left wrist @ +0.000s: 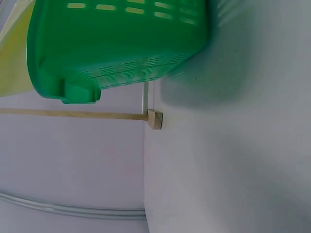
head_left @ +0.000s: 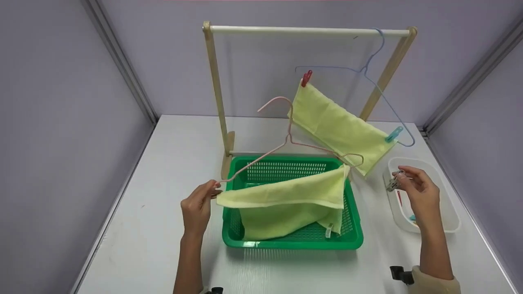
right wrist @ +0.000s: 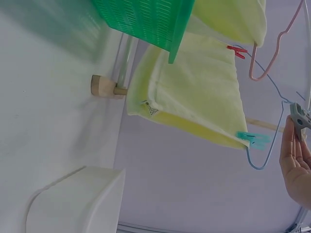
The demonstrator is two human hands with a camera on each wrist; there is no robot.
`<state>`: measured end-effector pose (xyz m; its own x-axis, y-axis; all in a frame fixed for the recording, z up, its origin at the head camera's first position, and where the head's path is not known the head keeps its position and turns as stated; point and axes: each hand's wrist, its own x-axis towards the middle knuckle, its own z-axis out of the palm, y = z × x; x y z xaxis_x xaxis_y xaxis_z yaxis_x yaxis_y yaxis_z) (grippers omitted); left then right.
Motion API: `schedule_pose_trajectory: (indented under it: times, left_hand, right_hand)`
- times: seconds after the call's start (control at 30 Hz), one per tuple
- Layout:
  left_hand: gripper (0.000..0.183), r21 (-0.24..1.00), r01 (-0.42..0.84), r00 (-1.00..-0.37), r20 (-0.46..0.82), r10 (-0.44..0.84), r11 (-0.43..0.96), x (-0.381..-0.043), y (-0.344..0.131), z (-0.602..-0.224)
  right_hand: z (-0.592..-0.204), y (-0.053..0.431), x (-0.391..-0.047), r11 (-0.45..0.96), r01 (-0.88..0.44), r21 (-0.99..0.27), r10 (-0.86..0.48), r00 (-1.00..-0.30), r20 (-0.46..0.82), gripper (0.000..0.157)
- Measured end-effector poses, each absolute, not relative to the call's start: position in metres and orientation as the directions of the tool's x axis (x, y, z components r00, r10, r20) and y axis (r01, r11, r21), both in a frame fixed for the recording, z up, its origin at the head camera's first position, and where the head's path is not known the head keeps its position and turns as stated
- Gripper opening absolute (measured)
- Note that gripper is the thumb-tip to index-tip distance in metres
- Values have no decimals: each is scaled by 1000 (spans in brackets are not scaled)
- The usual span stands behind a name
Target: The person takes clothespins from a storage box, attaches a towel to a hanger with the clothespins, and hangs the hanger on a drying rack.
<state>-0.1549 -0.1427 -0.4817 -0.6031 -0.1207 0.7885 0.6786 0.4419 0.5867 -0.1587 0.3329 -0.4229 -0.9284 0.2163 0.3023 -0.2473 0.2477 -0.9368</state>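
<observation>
My left hand (head_left: 197, 209) pinches the left end of a pink wire hanger (head_left: 290, 126), with the corner of a yellow towel (head_left: 282, 195) right at its fingertips. The towel is draped along the hanger's lower part, over a green basket (head_left: 294, 245); its right corner is near the hanger's other end. Between thumb and fingers, my right hand (head_left: 425, 200) holds a grey clothespin (head_left: 393, 183), above a white bin (head_left: 451, 222). In the right wrist view this clothespin (right wrist: 300, 116) shows at the fingertips. The left wrist view leaves the left hand out.
A drying rack with a white bar (head_left: 286, 30) stands behind the basket. From it hangs a blue hanger (head_left: 386, 100) carrying another yellow towel (head_left: 335, 126), fastened by a red clothespin (head_left: 306, 78) and a teal clothespin (head_left: 394, 134). Small coloured items lie in the bin.
</observation>
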Motion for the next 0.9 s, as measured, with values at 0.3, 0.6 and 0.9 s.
schedule_pose_trajectory:
  times: [0.3, 0.6, 0.9]
  left_hand:
    - [26, 574, 673, -558, 808, -189, 467, -165, -140, -464]
    - [24, 596, 685, -554, 799, -233, 418, -169, -138, -456]
    - [19, 686, 634, -644, 724, -248, 357, -169, -137, -472]
  right_hand:
    - [-421, 332, -159, 263, -258, -930, 203, -927, 315, 31]
    - [-419, 331, -158, 269, -252, -930, 206, -928, 312, 28]
    - [-420, 330, -158, 222, -250, -943, 230, -926, 300, 29]
